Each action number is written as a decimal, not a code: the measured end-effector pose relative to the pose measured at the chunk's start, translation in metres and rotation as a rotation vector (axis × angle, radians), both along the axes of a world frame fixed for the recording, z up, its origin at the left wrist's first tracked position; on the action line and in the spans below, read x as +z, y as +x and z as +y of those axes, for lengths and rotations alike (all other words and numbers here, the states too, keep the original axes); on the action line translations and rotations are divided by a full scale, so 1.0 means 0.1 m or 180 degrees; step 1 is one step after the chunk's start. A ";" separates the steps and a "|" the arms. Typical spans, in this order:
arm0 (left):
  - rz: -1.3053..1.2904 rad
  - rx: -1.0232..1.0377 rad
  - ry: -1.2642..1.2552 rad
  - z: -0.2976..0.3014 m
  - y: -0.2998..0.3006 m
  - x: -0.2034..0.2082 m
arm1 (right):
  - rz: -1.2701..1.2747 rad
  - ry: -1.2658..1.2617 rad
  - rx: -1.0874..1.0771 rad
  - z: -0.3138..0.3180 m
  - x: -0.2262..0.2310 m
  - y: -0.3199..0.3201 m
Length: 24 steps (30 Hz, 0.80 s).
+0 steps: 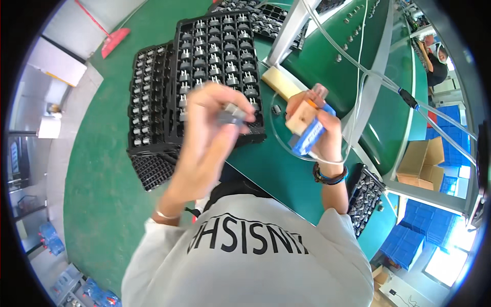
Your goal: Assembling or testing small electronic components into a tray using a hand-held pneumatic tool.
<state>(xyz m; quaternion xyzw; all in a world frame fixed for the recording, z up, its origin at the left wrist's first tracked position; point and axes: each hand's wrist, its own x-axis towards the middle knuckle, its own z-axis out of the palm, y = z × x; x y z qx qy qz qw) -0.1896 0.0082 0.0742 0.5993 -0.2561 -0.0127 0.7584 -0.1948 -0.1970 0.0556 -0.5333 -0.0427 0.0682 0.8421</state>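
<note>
My left hand [202, 146] is closed in a pinch, holding a small grey metal-looking part [233, 113] in front of the black tray's near edge; motion blurs it. My right hand [328, 134] is wrapped around a blue hand-held tool [308, 139] with a beige block and an orange piece on it. The tool's exact kind I cannot make out. A small loose metal part [276, 109] lies on the green table between my hands. Rows of pronged grey parts fill the black tray [260, 137], left of the tool.
Another black tray [146, 150] of parts sits at the left. A pale yellow block [280, 83] lies beside a metal post [286, 36]. White cables [376, 74] hang at the right. A tray of dark parts [364, 197] rests by my right elbow. A co-worker [437, 66] is far right.
</note>
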 end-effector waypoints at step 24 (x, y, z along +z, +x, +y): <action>0.0651 -0.0253 -0.0436 -0.40 -0.15 -0.52 | 0.0523 0.0753 0.0136 0.02 -0.29 -0.04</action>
